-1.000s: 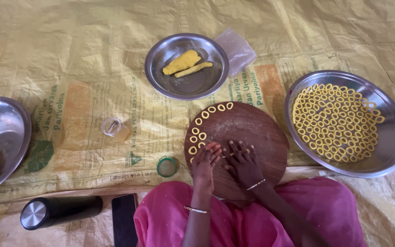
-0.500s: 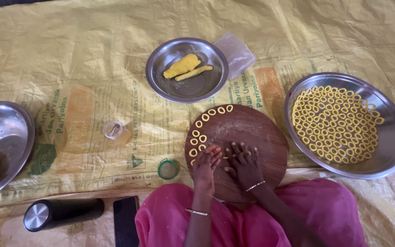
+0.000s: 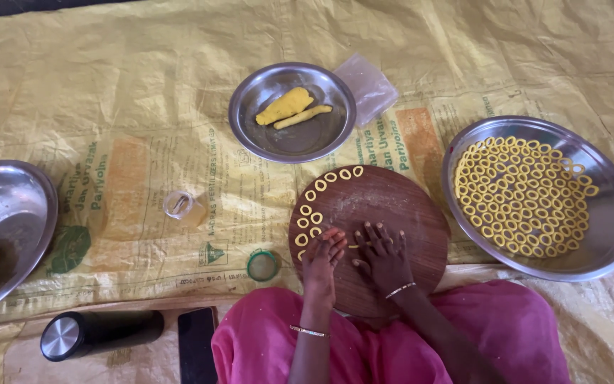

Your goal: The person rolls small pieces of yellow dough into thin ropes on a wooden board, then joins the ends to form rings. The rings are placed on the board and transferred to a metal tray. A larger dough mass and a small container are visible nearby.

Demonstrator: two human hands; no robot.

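Matt wood board (image 3: 385, 206) – shiny metal tray (image 3: 609, 227).

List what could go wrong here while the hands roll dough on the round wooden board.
1. The dough rings sit along the edge of the wooden board, close to the left hand; a sideways sweep might squash them.
2. The thin dough strip under the right hand may tear if pressed unevenly.
3. The big tray is crowded; added rings may stick together.

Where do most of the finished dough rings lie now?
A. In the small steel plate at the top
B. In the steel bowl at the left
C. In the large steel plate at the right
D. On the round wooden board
C: the large steel plate is packed with dough rings, while the round wooden board carries only one short curved row.
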